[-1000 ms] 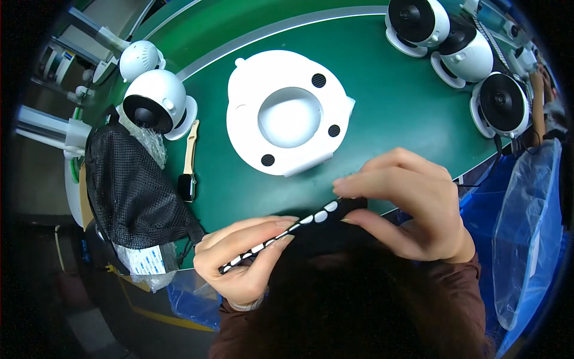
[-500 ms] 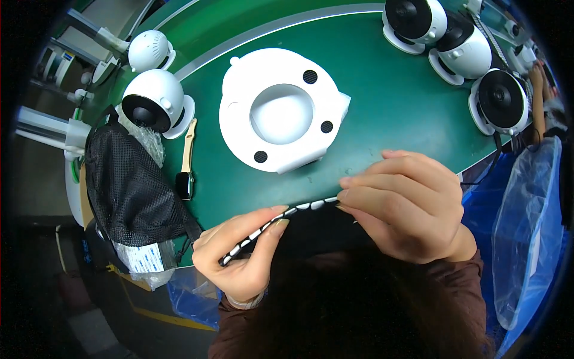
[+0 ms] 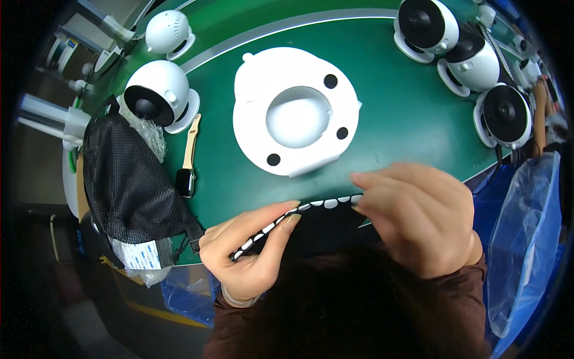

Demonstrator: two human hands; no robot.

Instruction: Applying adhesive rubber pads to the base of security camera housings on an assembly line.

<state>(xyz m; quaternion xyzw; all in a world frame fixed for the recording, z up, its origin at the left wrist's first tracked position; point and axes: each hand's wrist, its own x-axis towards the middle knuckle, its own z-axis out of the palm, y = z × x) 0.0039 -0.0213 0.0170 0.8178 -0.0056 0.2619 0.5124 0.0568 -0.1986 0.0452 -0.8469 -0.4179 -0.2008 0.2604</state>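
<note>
Both hands on black strip w/ white pads, near table edge.
Left hand (image 3: 248,254) & right hand (image 3: 418,218) closed, pinching strip (image 3: 293,215) ends; white round base (image 3: 296,113) just beyond on green table (image 3: 406,119).

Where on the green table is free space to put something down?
Bare green table lies between the white round base and the right-side white devices, and between the base and the watch. The left edge, by the black mesh bag, is crowded.
</note>
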